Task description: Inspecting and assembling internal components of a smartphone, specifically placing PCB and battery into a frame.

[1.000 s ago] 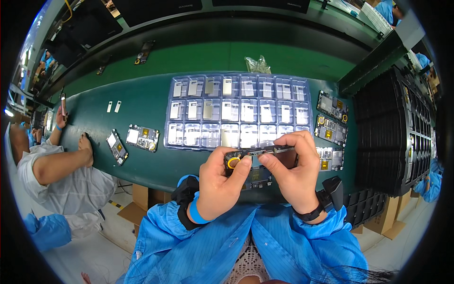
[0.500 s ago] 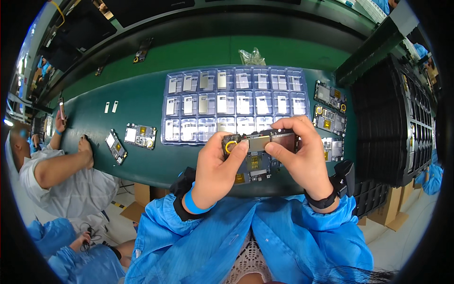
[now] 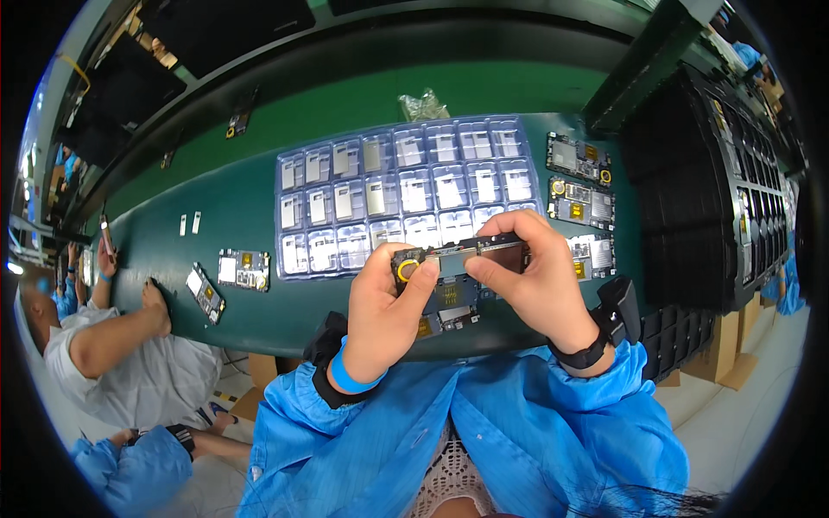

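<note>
My left hand (image 3: 382, 304) and my right hand (image 3: 542, 289) grip opposite ends of one dark circuit board (image 3: 503, 251) above the table's near edge. Its left end carries a yellow ring, beside my left thumb. Between my two thumbs a flat silver-grey metal plate (image 3: 452, 264) lies along the board; whether it is seated cannot be made out. Both hands have their fingers closed, partly hidden behind the board. Below the held board, another circuit board (image 3: 451, 298) with a gold patch shows, partly covered by my hands.
A clear plastic tray (image 3: 279, 255) with silver metal pieces in its compartments lies beyond my hands. Circuit boards (image 3: 244, 268) rest at left, others (image 3: 579, 157) at right. Black stacked trays (image 3: 678, 190) stand far right. A crumpled clear bag (image 3: 423, 105) lies behind. Another person's arm (image 3: 121, 335) reaches in from the left.
The whole view has shifted and turned slightly, so the tray sits further left in the picture. The held board is tilted a little differently; both hands keep their grip.
</note>
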The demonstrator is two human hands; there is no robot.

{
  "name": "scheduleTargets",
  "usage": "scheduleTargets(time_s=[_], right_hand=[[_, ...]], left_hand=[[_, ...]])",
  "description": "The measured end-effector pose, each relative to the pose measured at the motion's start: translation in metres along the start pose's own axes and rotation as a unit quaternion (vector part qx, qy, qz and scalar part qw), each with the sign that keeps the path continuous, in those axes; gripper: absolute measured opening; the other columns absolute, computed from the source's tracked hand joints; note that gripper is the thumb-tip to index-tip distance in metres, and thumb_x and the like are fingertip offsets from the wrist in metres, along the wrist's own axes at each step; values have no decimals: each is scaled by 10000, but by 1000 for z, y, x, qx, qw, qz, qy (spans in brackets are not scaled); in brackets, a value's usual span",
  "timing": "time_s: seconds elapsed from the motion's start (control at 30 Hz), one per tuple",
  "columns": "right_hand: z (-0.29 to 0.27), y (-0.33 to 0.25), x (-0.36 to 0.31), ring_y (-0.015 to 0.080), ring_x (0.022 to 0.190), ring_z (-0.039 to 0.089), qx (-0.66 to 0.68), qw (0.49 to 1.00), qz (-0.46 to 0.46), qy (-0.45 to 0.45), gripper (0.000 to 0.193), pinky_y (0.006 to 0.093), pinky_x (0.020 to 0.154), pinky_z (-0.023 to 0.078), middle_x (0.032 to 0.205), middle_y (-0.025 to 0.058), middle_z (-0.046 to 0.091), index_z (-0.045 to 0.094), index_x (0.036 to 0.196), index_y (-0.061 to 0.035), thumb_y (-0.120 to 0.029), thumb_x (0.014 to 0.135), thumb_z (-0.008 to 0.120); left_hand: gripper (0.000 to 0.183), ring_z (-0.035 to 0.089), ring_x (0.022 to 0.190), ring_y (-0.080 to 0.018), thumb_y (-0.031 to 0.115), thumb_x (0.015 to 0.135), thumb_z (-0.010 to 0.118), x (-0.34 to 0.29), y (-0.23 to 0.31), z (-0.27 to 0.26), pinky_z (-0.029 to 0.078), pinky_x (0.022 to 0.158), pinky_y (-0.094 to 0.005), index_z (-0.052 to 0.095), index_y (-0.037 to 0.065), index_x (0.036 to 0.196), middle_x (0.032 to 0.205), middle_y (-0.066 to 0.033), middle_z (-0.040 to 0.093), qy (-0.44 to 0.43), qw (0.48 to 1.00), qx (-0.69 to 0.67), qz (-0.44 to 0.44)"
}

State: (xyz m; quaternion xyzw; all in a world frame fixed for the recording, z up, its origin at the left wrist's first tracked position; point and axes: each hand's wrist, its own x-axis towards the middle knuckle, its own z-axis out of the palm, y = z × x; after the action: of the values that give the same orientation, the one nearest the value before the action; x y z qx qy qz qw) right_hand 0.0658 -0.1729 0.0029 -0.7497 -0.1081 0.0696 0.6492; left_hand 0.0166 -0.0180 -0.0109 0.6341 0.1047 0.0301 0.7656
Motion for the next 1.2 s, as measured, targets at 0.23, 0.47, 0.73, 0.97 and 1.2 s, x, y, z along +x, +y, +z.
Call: scheduleTargets(time_s=[0.23,0.47,0.73,0.97,1.2], right_hand=[[-19,7,-15,231,736,539,-155,980,-101,78,204,298,610,430,761,97,532,578,816,-41,-161,693,688],[-73,-9,-48,201,711,540,-125,970,-139,157,202,288,624,436,737,68,532,586,796,-36,-157,682,701],[-339,-50,-66,98,594,539,-222,765,-98,597,220,241,565,446,722,48,620,632,887,-8,-104,690,653],[-383,-11,-62,237,691,604,-340,734,111,578,238,318,653,460,736,133,624,647,813,-41,-248,696,650],[-361,-8,-66,343,974,463,-575,589,151,547,294,483,744,402,954,158,527,648,867,-113,-378,790,547]], left_hand=[[114,459,699,-52,76,843,551,3,-6,14,392,607,-198,492,-14,881,774,-14,528,-37,996,72,32],[214,521,741,-104,107,875,502,4,-9,40,430,665,-221,454,-4,1052,878,-73,536,-165,985,34,34],[377,607,797,-205,209,899,464,15,10,10,519,664,-288,345,17,1200,1025,-184,550,-61,998,-1,-29],[314,608,777,-206,161,879,500,24,8,-12,518,664,-291,400,16,1139,1000,-156,561,-27,998,-22,-48],[287,611,799,-230,129,869,522,28,8,-18,521,702,-320,432,0,1109,946,-137,565,-47,997,-47,-43]])
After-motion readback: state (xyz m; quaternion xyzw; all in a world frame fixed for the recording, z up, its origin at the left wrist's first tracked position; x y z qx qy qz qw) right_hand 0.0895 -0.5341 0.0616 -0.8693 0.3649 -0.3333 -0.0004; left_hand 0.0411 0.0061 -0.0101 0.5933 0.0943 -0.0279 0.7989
